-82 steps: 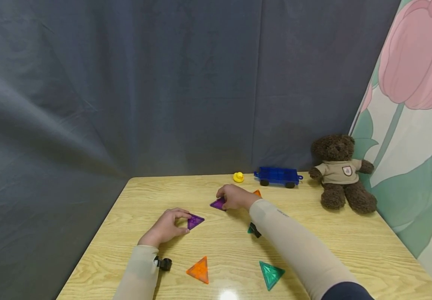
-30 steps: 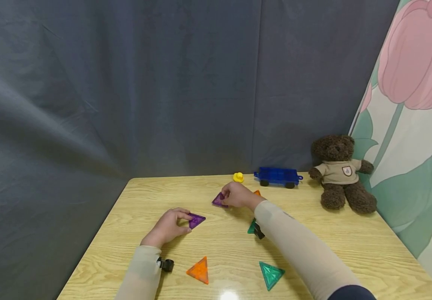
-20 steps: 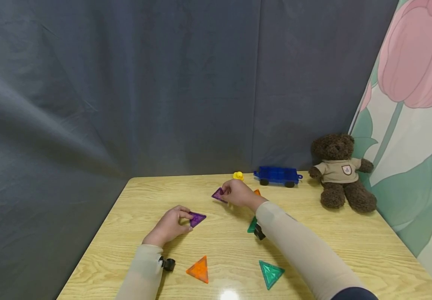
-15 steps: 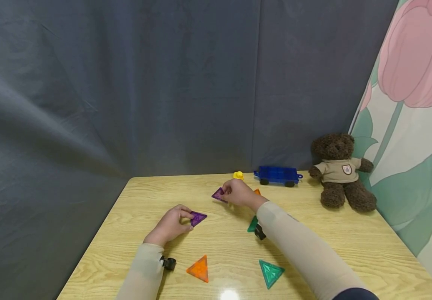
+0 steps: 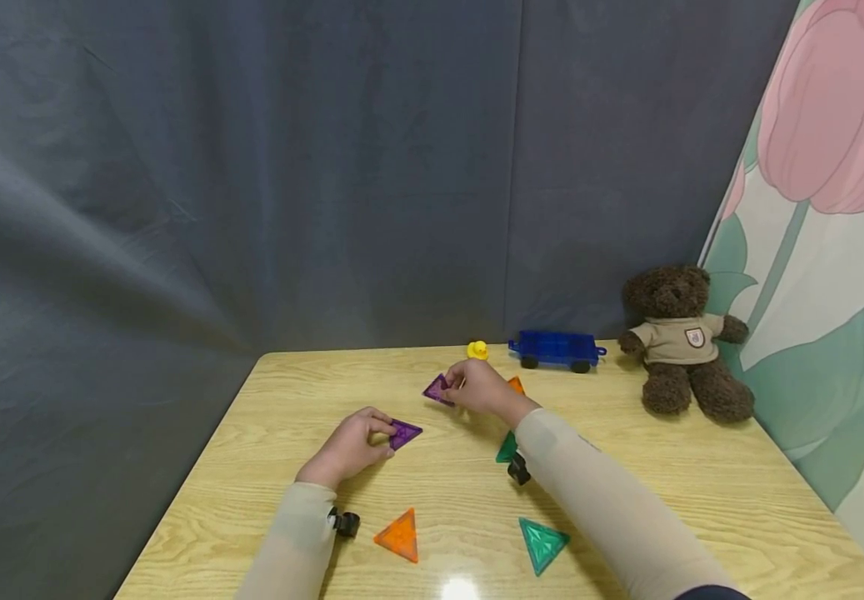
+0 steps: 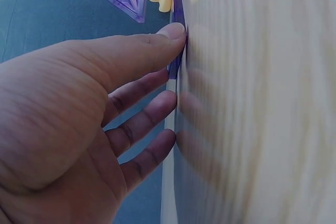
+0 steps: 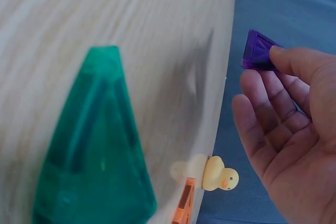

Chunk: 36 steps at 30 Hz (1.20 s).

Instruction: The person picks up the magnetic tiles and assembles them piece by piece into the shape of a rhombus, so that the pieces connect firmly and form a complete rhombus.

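Observation:
My left hand [image 5: 349,450] holds a translucent purple triangular magnetic tile [image 5: 404,434] by its edges, between thumb and index finger. That tile lies flat along the tabletop in the left wrist view, its edge [image 6: 178,11] partly behind the thumb; the other fingers spread loosely beside it. Farther back, my right hand [image 5: 479,387] pinches a second purple triangular tile [image 5: 436,389] between thumb and fingertips. In the right wrist view this tile [image 7: 257,51] is raised off the table and tilted. A gap separates the two purple tiles.
An orange triangle tile [image 5: 400,536] and a green one [image 5: 542,546] lie near the front. Another green tile [image 5: 506,448] and orange tile [image 5: 516,385] are partly behind the right arm. A yellow duck [image 5: 478,350], blue wheeled base [image 5: 557,348] and teddy bear [image 5: 675,342] line the back.
My right hand has lifted its purple tile off the table and tilted it. The left hand has slid its purple tile a little to the right and away from me.

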Available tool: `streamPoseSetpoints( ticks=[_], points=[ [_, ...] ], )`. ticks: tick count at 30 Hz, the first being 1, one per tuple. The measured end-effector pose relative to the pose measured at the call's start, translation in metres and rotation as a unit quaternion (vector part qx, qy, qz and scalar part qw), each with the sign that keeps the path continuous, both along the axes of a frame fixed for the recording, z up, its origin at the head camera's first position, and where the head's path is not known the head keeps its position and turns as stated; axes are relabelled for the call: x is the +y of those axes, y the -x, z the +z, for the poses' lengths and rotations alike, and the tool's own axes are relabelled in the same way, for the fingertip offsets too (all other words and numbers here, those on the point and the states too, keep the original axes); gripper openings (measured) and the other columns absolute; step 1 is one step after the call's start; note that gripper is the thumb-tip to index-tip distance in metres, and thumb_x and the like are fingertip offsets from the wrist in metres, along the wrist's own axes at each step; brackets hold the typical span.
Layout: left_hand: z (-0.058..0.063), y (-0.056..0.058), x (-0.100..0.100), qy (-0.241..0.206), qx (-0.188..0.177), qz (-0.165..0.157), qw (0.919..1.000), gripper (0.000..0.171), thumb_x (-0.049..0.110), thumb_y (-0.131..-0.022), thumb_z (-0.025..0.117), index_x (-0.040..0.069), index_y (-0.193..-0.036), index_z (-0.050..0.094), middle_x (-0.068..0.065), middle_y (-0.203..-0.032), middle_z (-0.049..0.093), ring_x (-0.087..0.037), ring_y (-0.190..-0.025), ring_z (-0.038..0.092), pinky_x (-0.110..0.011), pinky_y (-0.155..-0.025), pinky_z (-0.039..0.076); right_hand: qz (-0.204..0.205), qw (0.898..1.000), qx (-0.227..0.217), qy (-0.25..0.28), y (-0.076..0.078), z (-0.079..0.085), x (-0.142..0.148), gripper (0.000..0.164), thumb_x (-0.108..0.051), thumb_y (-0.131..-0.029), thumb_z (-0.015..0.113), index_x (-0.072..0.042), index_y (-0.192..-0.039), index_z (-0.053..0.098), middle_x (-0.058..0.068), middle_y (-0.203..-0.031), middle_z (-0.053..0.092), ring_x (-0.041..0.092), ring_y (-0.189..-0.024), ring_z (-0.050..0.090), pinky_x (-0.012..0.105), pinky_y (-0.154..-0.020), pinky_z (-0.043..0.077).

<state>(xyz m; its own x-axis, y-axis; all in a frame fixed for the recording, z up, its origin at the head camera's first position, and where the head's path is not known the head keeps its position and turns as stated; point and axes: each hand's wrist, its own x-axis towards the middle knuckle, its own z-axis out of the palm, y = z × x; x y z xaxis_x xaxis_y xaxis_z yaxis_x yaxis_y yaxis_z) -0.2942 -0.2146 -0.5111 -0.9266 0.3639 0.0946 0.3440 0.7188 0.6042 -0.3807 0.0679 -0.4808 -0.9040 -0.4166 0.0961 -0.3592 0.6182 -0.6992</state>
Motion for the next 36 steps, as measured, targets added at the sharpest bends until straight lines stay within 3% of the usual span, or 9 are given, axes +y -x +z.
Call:
streamPoseSetpoints(
  ticks=[17,36],
  points=[
    [0.003,0.002,0.014,-0.002,-0.012,-0.01,0.9999,0.028,0.01,-0.091,0.084,0.007,-0.118,0.079,-0.002,-0.131,0.064,-0.028,-0.124,0.06,-0.048,-0.109,0.048,0.019,1.0,-0.012,-0.011,-0.008,-0.008,-0.005,0.017,-0.017,-0.094,0.082,-0.015,-0.084,0.069,-0.002,-0.079,0.067,0.014,-0.064,0.058,0.027,-0.058,0.049],
    [-0.002,0.004,0.017,-0.003,-0.006,-0.01,0.9999,0.027,0.011,-0.091,0.084,0.008,-0.118,0.08,0.0,-0.13,0.064,-0.026,-0.122,0.061,-0.046,-0.107,0.05,0.042,0.999,-0.002,-0.027,-0.018,-0.013,-0.01,0.019,-0.019,-0.094,0.082,-0.016,-0.083,0.067,-0.005,-0.077,0.066,0.012,-0.067,0.058,0.028,-0.063,0.049]
  ],
)
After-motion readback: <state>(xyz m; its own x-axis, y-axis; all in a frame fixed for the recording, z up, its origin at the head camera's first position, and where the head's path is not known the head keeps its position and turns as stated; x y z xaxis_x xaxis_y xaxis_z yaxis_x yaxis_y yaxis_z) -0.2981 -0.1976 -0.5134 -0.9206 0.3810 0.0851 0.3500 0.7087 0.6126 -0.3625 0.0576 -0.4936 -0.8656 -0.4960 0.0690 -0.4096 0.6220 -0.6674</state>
